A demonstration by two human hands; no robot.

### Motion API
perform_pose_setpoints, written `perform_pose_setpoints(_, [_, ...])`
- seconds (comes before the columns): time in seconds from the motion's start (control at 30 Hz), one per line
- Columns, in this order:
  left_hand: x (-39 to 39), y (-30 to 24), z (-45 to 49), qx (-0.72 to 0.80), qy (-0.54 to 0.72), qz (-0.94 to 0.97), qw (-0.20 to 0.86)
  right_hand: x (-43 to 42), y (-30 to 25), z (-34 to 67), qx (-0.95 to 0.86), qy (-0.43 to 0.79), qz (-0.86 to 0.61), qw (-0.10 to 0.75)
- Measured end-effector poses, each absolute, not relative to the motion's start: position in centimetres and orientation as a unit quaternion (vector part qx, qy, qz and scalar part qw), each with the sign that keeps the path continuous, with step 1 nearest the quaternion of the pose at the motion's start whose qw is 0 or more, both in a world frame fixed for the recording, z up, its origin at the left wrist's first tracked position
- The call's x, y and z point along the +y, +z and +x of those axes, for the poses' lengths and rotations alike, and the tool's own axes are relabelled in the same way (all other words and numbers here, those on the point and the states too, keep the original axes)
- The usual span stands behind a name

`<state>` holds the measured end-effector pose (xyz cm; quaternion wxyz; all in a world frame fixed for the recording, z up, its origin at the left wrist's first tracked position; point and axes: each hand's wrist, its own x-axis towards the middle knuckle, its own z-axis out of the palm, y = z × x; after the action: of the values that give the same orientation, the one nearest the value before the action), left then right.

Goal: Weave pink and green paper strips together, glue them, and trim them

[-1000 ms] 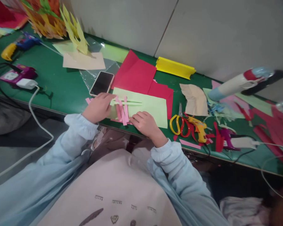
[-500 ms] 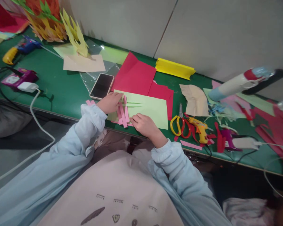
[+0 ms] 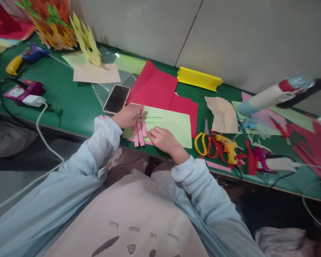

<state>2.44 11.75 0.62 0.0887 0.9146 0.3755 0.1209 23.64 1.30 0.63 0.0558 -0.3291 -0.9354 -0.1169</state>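
A light green paper sheet (image 3: 171, 123) lies at the near edge of the green table (image 3: 69, 96). Long slits run through its left part. Several pink paper strips (image 3: 139, 132) are woven upright through those slits. My left hand (image 3: 128, 116) lies flat on the sheet's left end, fingers stretched toward the strips. My right hand (image 3: 163, 139) rests on the sheet's near edge, fingers curled and pinching the lower end of a pink strip. Red paper sheets (image 3: 160, 89) lie under and behind the green one.
A phone (image 3: 116, 98) lies left of the red paper. Yellow-handled scissors (image 3: 203, 141) and an orange glue gun (image 3: 228, 148) sit to the right among paper scraps. A charger and white cable (image 3: 32, 101) sit at the left. A yellow holder (image 3: 198, 78) lies by the wall.
My left hand slid right and farther onto the green sheet, its arm stretching out. My right hand shifted slightly along the pink strips. The camera drifted a little.
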Motion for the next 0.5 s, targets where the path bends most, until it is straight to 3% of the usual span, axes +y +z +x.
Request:
perform_pose_setpoints(0.23, [11.89, 0.53, 2.46, 0.326, 0.147, 0.922, 0.147, 1.26, 0.73, 23.73, -0.934, -0.117, -0.334, 0.053])
perform_pose_setpoints(0.5, [12.34, 0.30, 2.82, 0.423, 0.132, 0.891, 0.095, 1.42, 0.43, 23.74, -0.935, -0.103, -0.333, 0.069])
